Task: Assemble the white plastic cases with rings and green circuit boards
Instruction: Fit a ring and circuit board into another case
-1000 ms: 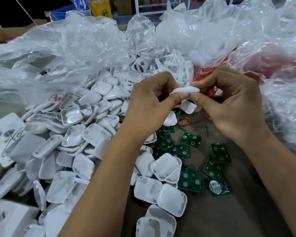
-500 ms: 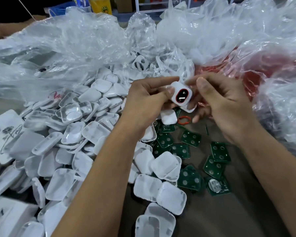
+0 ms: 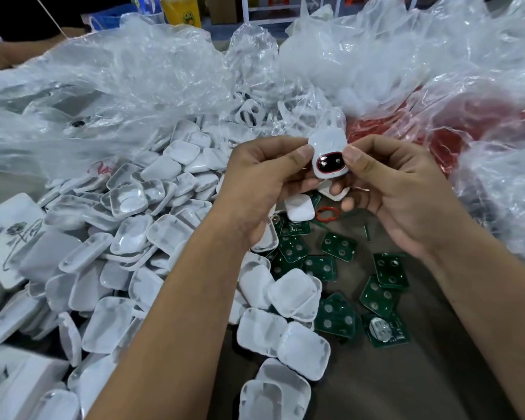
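White case (image 3: 328,153) now turned face-up vs edge-on 1 s ago; left hand (image 3: 264,180) & right hand (image 3: 397,189) pinch its sides. Red ring (image 3: 327,165) looks seated, prob. checking fit.

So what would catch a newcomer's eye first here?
Both hands, left and right, pinch a small white case with a red-ringed oval opening at centre. Left of them lies a heap of white case halves; below the hands lie scattered green circuit boards.
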Action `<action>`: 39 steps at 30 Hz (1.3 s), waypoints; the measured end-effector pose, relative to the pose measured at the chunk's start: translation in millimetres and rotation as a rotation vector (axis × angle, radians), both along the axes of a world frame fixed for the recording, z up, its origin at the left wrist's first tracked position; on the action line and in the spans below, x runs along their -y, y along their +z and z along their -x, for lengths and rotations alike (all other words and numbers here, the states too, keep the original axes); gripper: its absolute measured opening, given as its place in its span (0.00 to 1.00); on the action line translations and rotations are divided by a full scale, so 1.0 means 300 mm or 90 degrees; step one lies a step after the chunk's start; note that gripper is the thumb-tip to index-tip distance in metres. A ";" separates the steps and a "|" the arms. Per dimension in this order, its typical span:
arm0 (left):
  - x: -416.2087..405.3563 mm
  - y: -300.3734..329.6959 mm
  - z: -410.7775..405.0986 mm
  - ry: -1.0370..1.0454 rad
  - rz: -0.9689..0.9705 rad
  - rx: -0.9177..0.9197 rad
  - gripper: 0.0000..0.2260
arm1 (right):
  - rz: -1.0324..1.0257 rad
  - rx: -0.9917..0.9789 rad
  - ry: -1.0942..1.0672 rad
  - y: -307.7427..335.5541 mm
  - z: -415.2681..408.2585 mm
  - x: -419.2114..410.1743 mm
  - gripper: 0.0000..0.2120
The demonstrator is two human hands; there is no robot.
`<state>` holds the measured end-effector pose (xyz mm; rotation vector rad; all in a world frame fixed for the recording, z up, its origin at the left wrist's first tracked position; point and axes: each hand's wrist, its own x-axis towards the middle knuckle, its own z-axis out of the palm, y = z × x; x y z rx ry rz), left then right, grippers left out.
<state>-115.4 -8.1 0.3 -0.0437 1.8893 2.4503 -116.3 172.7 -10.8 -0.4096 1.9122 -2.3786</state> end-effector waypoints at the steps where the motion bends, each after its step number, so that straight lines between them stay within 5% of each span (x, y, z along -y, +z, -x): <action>1: -0.001 0.001 -0.001 0.001 0.010 0.000 0.10 | 0.000 0.003 0.010 0.000 0.002 -0.006 0.09; 6: 0.002 0.002 -0.009 -0.051 0.056 -0.002 0.06 | -0.021 0.019 0.060 0.000 0.006 -0.021 0.13; 17: -0.017 0.012 -0.022 -0.140 0.081 0.027 0.14 | -0.108 -0.041 0.000 0.008 -0.001 -0.008 0.16; 27: -0.040 0.007 -0.016 -0.105 -0.058 0.082 0.17 | -0.031 -0.035 -0.056 0.002 -0.011 0.026 0.16; 39: -0.040 0.054 -0.047 0.023 0.171 -0.262 0.21 | 0.127 0.019 0.035 0.019 -0.024 0.078 0.09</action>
